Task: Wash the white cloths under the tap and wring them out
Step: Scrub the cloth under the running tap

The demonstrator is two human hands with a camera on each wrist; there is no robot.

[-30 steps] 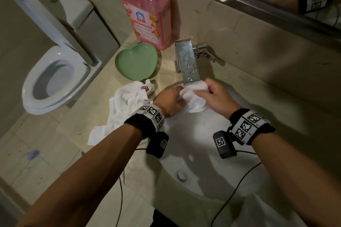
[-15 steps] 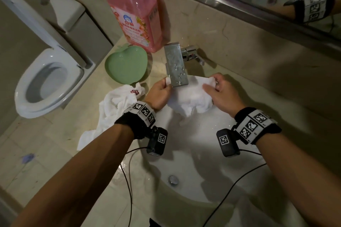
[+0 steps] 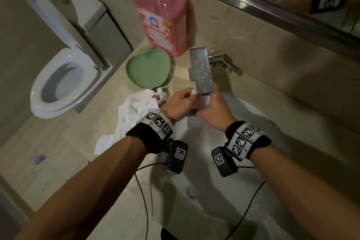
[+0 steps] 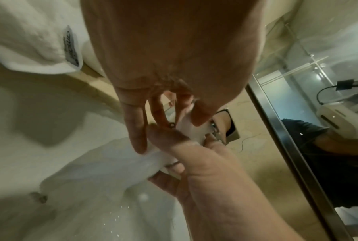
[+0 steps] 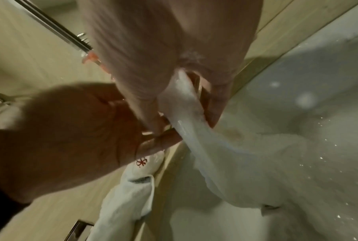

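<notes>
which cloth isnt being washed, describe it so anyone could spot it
Start at the chrome tap over the white basin. Left of it, below the green heart-shaped dish, a crumpled white cloth lies on the counter. Unlike the handheld one, it shows a small red embroidered emblem.

Wet cloth (image 5: 225, 154) bunched up between both my hands, over the sink (image 5: 318, 81)

My right hand (image 5: 174, 48) pinches its top end and my left hand (image 5: 71, 138) grips right beside it. Second white cloth (image 5: 130, 195) with a little red embroidered mark is draped on the counter (image 5: 50, 203) edge below.
</notes>
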